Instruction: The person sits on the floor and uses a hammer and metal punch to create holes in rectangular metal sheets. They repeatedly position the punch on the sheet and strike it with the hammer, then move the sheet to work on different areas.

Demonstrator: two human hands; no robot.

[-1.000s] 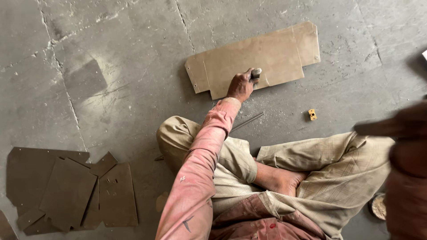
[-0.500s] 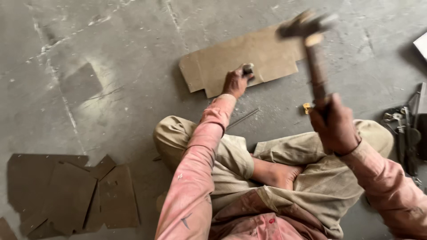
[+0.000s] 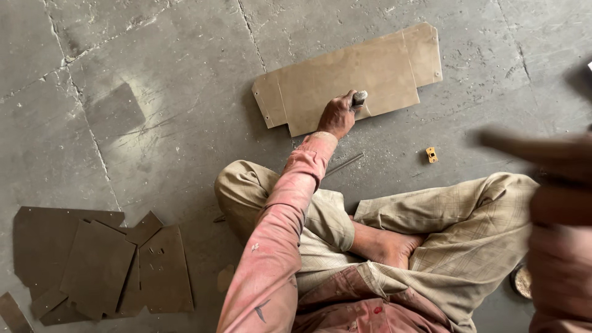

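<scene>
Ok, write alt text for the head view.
Seated cross-legged on a concrete floor, a person's left hand presses a metal punch upright on a tan metal sheet. The blurred right hand is raised at right; dark cut sheets lie left.

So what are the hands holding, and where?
The left hand grips a short metal punch around its shaft, its top poking out, on the flat sheet. The right hand is blurred; its hold cannot be told.
</scene>
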